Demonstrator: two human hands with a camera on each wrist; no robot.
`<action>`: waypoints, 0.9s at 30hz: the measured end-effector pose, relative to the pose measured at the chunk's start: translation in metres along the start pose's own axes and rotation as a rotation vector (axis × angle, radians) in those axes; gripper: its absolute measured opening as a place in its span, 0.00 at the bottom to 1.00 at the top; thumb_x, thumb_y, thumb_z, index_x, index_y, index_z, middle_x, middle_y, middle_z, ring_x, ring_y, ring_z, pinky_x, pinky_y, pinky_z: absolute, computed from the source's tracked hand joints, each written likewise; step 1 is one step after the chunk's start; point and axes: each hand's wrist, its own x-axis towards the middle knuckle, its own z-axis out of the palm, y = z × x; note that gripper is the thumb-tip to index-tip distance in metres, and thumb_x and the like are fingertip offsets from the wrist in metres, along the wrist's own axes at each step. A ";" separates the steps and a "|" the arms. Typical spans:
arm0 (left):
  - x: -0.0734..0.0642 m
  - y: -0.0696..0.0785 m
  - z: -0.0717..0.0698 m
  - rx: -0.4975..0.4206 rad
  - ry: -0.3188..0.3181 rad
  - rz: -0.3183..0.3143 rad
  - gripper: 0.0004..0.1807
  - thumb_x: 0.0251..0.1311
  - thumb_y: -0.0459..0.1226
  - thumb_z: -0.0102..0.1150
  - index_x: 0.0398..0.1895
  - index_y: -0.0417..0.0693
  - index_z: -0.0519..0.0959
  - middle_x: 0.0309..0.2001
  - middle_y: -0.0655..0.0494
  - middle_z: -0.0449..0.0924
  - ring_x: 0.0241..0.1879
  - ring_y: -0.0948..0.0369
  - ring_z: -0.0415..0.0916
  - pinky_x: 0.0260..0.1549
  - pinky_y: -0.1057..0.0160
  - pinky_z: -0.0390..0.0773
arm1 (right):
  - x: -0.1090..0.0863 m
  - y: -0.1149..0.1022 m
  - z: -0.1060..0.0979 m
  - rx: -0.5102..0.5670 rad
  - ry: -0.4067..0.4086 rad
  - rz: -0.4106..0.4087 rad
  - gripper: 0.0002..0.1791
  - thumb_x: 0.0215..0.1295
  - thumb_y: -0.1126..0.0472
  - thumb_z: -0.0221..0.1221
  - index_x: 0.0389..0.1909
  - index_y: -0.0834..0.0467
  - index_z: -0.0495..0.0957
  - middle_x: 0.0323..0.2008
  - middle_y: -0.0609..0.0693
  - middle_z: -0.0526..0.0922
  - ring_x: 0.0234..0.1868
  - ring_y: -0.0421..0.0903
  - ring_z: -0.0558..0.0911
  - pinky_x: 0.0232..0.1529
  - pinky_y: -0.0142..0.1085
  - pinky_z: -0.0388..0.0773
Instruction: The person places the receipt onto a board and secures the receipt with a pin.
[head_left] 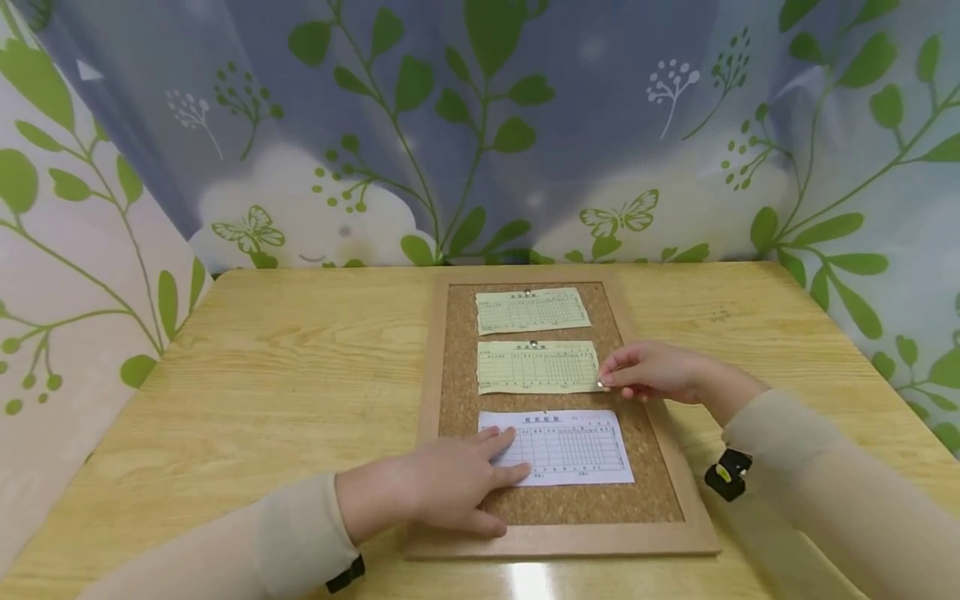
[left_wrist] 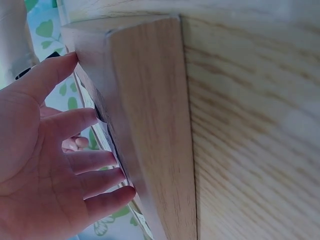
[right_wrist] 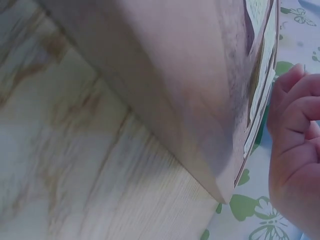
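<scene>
A wood-framed cork board (head_left: 581, 504) lies on the table with three printed slips on it. My left hand (head_left: 450, 483) rests with spread fingers over the left side of the white slip (head_left: 577, 450) and the board's frame. At the right edge of the middle yellow slip (head_left: 536, 368), my right hand (head_left: 660, 371) pinches a small shiny pushpin (head_left: 601, 384) between thumb and fingertips. The right wrist view shows a thin needle tip above the curled fingers (right_wrist: 295, 82); whether it touches the board cannot be told. Farther back lies a yellow-green slip (head_left: 532, 312).
Pins show at the top edges of the far slip (head_left: 527, 292) and the middle slip. The light wooden table (head_left: 300, 358) extends on both sides of the board. Behind it hangs a leaf-patterned curtain (head_left: 450, 125).
</scene>
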 end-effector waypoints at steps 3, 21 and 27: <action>0.000 0.000 0.001 -0.004 0.006 0.007 0.36 0.59 0.61 0.50 0.69 0.60 0.61 0.71 0.44 0.50 0.68 0.50 0.52 0.59 0.54 0.64 | 0.001 0.000 0.003 0.001 0.002 -0.001 0.10 0.67 0.64 0.53 0.40 0.68 0.74 0.28 0.48 0.75 0.21 0.35 0.68 0.21 0.26 0.64; 0.000 0.001 0.005 -0.026 0.012 -0.003 0.36 0.58 0.61 0.51 0.69 0.62 0.61 0.71 0.46 0.50 0.68 0.50 0.52 0.60 0.54 0.63 | 0.016 -0.003 0.023 -0.033 -0.015 -0.004 0.09 0.64 0.63 0.57 0.39 0.66 0.76 0.20 0.47 0.74 0.19 0.36 0.69 0.19 0.26 0.63; 0.001 0.001 0.004 -0.017 0.013 -0.003 0.36 0.58 0.61 0.51 0.69 0.62 0.61 0.71 0.45 0.50 0.68 0.50 0.52 0.60 0.54 0.63 | 0.020 -0.009 0.029 -0.056 -0.028 0.007 0.08 0.65 0.63 0.56 0.38 0.65 0.77 0.18 0.46 0.71 0.19 0.36 0.67 0.19 0.26 0.62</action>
